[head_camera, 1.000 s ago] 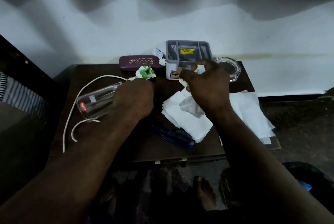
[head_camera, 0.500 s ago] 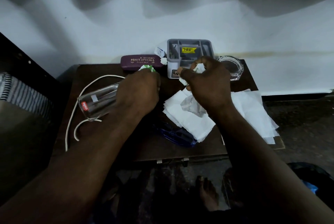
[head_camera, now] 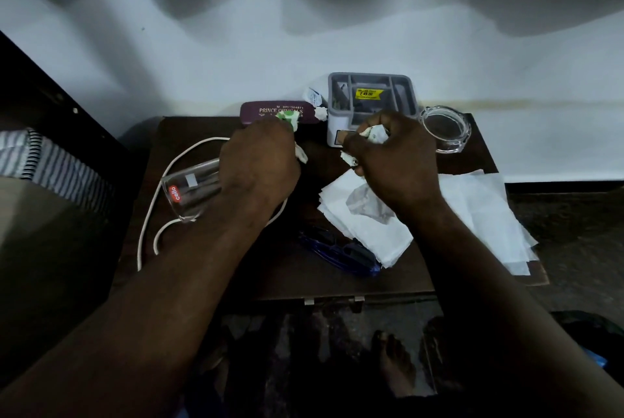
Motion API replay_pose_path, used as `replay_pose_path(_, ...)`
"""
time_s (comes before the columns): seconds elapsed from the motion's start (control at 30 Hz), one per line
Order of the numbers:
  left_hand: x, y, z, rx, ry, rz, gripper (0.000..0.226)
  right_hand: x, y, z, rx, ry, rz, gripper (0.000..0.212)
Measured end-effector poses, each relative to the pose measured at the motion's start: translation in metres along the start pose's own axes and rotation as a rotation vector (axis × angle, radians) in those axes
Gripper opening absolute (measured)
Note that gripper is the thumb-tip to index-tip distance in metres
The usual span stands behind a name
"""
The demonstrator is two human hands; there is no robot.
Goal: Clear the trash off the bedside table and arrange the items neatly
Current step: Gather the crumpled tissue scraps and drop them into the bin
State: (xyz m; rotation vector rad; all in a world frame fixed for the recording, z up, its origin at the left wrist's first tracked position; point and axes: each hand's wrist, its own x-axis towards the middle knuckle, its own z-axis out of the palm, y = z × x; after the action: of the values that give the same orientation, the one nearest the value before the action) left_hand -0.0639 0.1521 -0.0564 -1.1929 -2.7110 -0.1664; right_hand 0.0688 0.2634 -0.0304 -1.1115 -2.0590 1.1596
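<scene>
On the dark wooden bedside table (head_camera: 337,279), my left hand (head_camera: 258,164) grips a crumpled green-and-white wrapper (head_camera: 289,119) in front of the maroon spectacle case (head_camera: 270,112). My right hand (head_camera: 395,157) holds a wad of crumpled white paper (head_camera: 375,134) just before the grey organiser box (head_camera: 371,97). Two small paper scraps (head_camera: 319,112) lie between the case and the box. White tissue sheets (head_camera: 479,215) spread under and right of my right wrist. A clear drinking glass (head_camera: 189,189) lies on its side, partly hidden by my left hand.
A white cable (head_camera: 152,215) loops over the table's left part. Blue-framed glasses (head_camera: 341,252) lie near the front edge. A glass ashtray (head_camera: 444,127) stands at the back right. Striped fabric (head_camera: 50,164) lies at the left. A bare foot (head_camera: 395,363) is below.
My left hand has moved farther back toward the spectacle case, closing over the green wrapper. My right hand has stayed by the organiser box with its paper wad.
</scene>
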Motion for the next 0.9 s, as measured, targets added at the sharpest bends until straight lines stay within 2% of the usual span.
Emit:
replay_pose_path(0.2,-0.005,-0.002,0.002,-0.122,-0.026,0.016,0.026,-0.001,0.000,0.004,0.022,-0.013,0.012,0.023)
replay_pose_path(0.47,-0.003,0.002,0.007,-0.019,-0.112,0.001,0.033,-0.001,0.002,0.007,-0.016,-0.015,-0.016,0.022)
replay_pose_path(0.9,-0.003,0.004,0.003,-0.022,-0.110,-0.017,0.026,-0.002,0.001,0.008,-0.037,-0.033,-0.015,0.020)
